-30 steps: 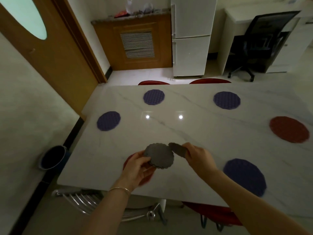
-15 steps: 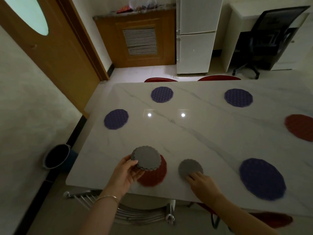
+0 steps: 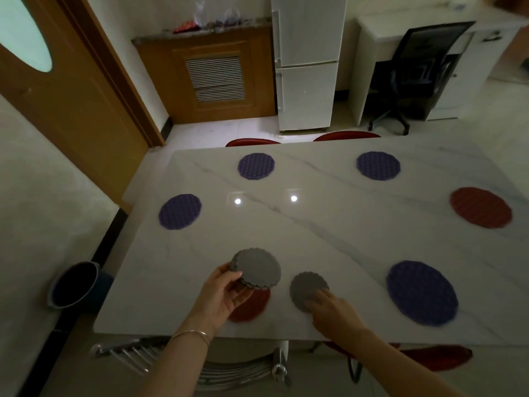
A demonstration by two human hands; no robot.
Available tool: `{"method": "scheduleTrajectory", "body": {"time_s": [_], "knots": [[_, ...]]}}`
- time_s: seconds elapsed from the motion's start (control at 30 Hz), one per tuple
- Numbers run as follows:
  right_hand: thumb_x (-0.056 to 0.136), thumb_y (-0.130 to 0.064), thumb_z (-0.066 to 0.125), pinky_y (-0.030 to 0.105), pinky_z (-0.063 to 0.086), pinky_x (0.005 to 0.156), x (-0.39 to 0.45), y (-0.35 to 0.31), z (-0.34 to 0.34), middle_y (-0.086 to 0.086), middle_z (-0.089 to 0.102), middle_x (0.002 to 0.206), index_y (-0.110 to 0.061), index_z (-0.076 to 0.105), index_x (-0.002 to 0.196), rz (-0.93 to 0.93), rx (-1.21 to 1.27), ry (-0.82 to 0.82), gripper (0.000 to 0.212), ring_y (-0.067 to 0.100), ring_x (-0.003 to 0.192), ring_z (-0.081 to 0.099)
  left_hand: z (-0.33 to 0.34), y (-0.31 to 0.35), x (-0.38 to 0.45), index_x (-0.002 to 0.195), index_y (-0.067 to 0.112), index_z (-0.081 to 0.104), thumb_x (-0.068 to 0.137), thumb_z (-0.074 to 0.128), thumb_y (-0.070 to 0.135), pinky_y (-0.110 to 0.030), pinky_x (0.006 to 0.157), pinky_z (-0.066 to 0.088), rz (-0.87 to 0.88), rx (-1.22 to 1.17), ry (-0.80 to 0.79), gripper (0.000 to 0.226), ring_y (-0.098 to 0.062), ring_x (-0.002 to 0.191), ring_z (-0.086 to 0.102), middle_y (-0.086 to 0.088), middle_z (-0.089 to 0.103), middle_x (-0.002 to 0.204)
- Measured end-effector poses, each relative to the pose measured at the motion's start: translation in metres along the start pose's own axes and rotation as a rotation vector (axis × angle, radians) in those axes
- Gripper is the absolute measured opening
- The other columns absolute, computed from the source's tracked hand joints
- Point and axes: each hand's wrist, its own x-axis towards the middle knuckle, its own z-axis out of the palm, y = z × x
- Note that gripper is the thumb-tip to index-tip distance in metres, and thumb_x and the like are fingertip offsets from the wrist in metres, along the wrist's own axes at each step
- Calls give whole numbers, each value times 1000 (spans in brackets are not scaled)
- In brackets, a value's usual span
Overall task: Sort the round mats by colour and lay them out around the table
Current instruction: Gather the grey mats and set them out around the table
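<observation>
1. Compared with half a second ago, the single grey mat (image 3: 307, 286) is lying in much the same spot on the table (image 3: 315, 230), near the front edge; the right hand (image 3: 333, 312) is still resting on its near rim, fingers flattened on it (pressing, not gripping). A second ago that mat was in the air between both hands.
2. The left hand (image 3: 221, 293) is still holding the grey stack (image 3: 256, 267) by its near-left edge, thumb on top, fingers curled underneath. The stack is hovering above the near red mat (image 3: 252, 306) and now covering less of it than before.
3. Count, purple mats: four. Two are sitting along the far edge (image 3: 255, 166) (image 3: 378, 165), one at the left side (image 3: 179, 211), one large at the near right (image 3: 422, 292).
4. Count, red mats: two. One is half hidden under the left hand and stack; the other (image 3: 480, 207) is lying at the right side.
5. Count, grey: one loose mat plus the stack (number of layers too blurred to tell).
6. Surroundings: red chairs (image 3: 346, 136) are tucked at the far edge, a white fridge (image 3: 307, 61) and a black office chair (image 3: 415, 75) are standing beyond, a dark bucket (image 3: 74, 283) is sitting on the floor at left, and a bracelet (image 3: 190, 335) is circling the left wrist.
</observation>
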Motion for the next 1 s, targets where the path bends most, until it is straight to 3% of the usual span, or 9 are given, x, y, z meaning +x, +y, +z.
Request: {"method": "scheduleTrajectory", "body": {"time_s": [0.1, 0.17, 0.23, 0.4, 0.57, 0.67, 0.8, 1.0], "knots": [[76, -16, 73, 36, 58, 77, -9, 2, -25, 8, 56, 128, -17, 61, 115, 111, 197, 238, 41, 24, 106, 60, 18, -3, 5, 103, 10, 63, 79, 60, 0, -33, 55, 58, -8, 0, -54, 26, -28, 80, 69, -17, 71, 94], [82, -24, 69, 30, 51, 89, -16, 7, -49, 2, 49, 136, -22, 53, 125, 168, 273, 402, 46, 16, 116, 51, 39, -7, 9, 109, 10, 64, 71, 67, 6, -33, 60, 58, -23, 15, -119, 38, -29, 84, 71, -18, 73, 98], [88, -37, 57, 23, 48, 90, -22, 15, -78, -4, 45, 137, -27, 43, 131, 189, 298, 490, 47, 6, 118, 45, 68, -15, 14, 113, 10, 66, 72, 69, 10, -33, 66, 58, -49, 50, -197, 42, -28, 90, 72, -16, 73, 104], [79, -62, 51, 16, 39, 88, -38, 61, -131, -13, 40, 137, -35, 39, 130, 212, 312, 438, 59, 1, 119, 36, 162, -49, 25, 111, 5, 65, 88, 55, 6, -32, 67, 58, -95, 113, -329, 25, -25, 87, 71, -18, 72, 100], [75, -55, 67, 31, 40, 98, -73, 136, -148, -7, 47, 135, -32, 55, 123, 266, 331, 423, 54, 16, 121, 42, 247, -85, 28, 116, 4, 64, 90, 52, 8, -36, 73, 59, -170, 163, -481, 29, -27, 93, 70, -20, 71, 105], [76, -48, 69, 38, 45, 100, -92, 185, -154, -8, 51, 134, -34, 56, 123, 270, 392, 411, 50, 16, 118, 48, 293, -103, 36, 120, 4, 64, 88, 57, 12, -36, 76, 58, -187, 173, -549, 34, -29, 101, 68, -22, 68, 116], [74, -49, 69, 36, 48, 96, -98, 253, -166, -10, 54, 131, -38, 57, 122, 255, 466, 388, 50, 11, 114, 52, 345, -124, 53, 124, 6, 62, 81, 66, 19, -36, 82, 56, -183, 156, -534, 45, -31, 110, 65, -21, 65, 122], [79, -48, 66, 25, 51, 87, -106, 319, -183, -10, 61, 125, -35, 61, 120, 196, 492, 397, 43, 7, 103, 59, 410, -148, 63, 117, 11, 68, 85, 62, 21, -33, 79, 56, -143, 175, -437, 35, -26, 103, 67, -18, 68, 118]]}}
